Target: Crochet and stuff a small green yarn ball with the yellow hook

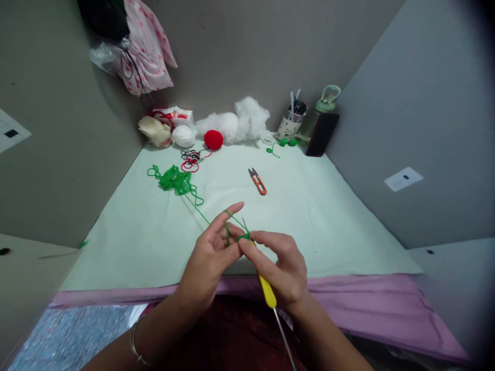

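My left hand (211, 255) has green yarn (232, 226) looped over its raised forefinger and pinches a small green crochet piece (243, 237) with thumb and fingers. My right hand (282, 265) grips a crochet hook with a yellow handle (267, 291), its metal tip pushed into the green stitches. The yarn strand runs back across the pale green table cover (328, 216) to a loose heap of green yarn (175, 180) at the left.
Orange thread snips (258, 181) lie mid-table. At the back stand a red ball (213, 139), a white ball (183, 136), white stuffing (242, 123), a tangle of red and black cords (191, 159), a cup of tools (292, 121) and a green-capped bottle (325, 105). Grey partition walls enclose three sides.
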